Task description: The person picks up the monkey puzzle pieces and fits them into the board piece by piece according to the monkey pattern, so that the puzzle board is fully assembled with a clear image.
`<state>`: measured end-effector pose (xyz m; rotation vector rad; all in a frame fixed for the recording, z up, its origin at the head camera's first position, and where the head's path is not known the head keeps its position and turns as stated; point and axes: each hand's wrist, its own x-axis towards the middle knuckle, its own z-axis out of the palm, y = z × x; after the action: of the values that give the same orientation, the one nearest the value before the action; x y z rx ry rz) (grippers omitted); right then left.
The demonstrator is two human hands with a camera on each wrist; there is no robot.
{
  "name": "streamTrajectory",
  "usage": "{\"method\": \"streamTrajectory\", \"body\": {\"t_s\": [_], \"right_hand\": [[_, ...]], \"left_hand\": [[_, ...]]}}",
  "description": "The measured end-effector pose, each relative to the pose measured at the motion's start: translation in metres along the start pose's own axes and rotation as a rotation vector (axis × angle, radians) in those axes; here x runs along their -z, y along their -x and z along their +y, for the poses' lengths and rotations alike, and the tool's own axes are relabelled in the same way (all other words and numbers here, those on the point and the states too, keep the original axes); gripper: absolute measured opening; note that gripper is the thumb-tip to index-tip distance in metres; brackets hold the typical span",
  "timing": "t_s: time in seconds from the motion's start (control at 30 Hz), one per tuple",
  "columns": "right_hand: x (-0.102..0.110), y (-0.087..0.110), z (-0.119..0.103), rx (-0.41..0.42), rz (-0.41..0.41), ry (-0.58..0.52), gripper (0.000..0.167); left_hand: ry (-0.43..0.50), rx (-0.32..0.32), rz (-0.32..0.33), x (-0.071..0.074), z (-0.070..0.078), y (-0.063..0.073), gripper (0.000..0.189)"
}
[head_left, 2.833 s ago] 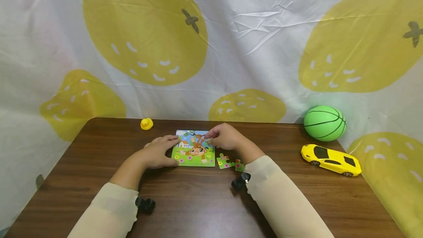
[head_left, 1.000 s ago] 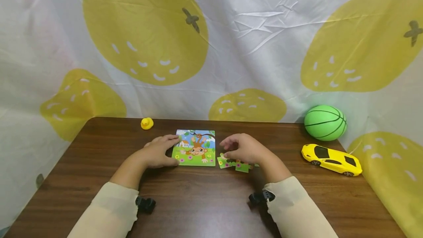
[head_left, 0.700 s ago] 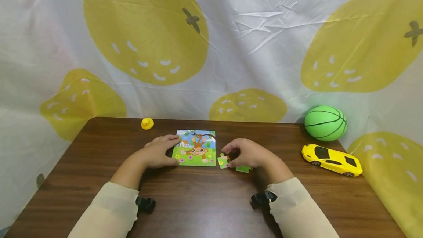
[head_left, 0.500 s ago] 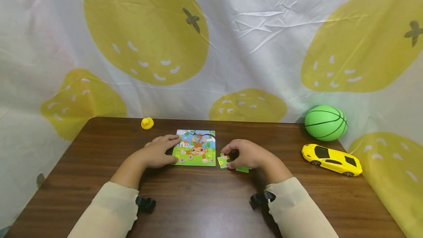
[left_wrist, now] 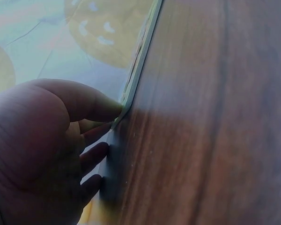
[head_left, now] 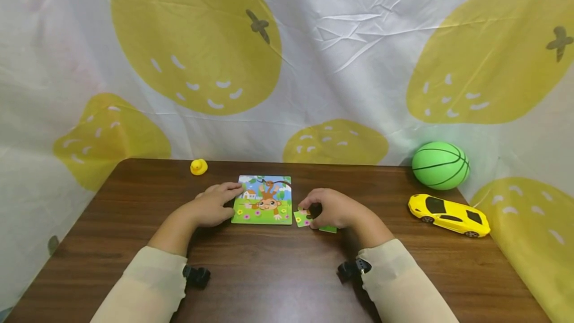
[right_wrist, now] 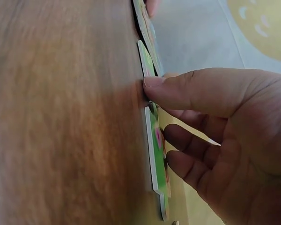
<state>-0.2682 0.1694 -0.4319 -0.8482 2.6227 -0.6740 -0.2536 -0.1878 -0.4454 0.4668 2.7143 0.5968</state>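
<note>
A square jigsaw puzzle [head_left: 264, 216] with an upside-down monkey on blue and green lies flat at the middle of the table. Along its left edge rests my left hand [head_left: 213, 207], fingers extended over the border and thumb by the near corner; the left wrist view shows the thumb tip at the puzzle's edge [left_wrist: 139, 63]. Just right of the puzzle, my right hand [head_left: 334, 208] pinches a green puzzle piece [head_left: 301, 219] between thumb and index finger. Another green piece [right_wrist: 153, 154] lies beneath the other right fingers, mostly hidden by the hand in the head view.
On the brown wooden table [head_left: 269, 273], a yellow rubber duck [head_left: 199, 167] sits at the back left. A green ball [head_left: 441, 165] and a yellow toy car [head_left: 448, 216] stand at the right. A fruit-print cloth [head_left: 314, 88] hangs behind.
My right hand has moved from the puzzle's upper right down to the loose pieces, and its thumb and finger have closed on one. The left thumb has drawn slightly back from the puzzle's corner.
</note>
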Motion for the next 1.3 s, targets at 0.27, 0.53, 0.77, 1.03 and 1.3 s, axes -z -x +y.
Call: {"method": "streamTrajectory", "body": {"t_s": [0.27,0.53,0.77,1.03,1.3], "right_hand": [[0.000,-0.002,-0.004,-0.028,0.014,0.015,0.036],[0.000,-0.009,-0.028,0.032,0.074,-0.119,0.040],[-0.010,-0.035,-0.058,0.113,0.036,-0.133,0.039],[-0.028,-0.067,-0.078,0.134,0.030,-0.119,0.045],[-0.037,-0.086,-0.085,0.078,-0.003,-0.137,0.048]], "left_hand": [[-0.001,-0.001,0.002,0.001,-0.001,0.000,0.073],[-0.013,-0.012,0.006,0.001,-0.002,-0.001,0.072],[0.000,-0.016,0.007,0.000,-0.003,0.001,0.073],[0.007,-0.032,0.010,0.001,-0.004,0.001,0.070],[0.007,-0.029,0.025,-0.002,-0.005,-0.001,0.070]]}}
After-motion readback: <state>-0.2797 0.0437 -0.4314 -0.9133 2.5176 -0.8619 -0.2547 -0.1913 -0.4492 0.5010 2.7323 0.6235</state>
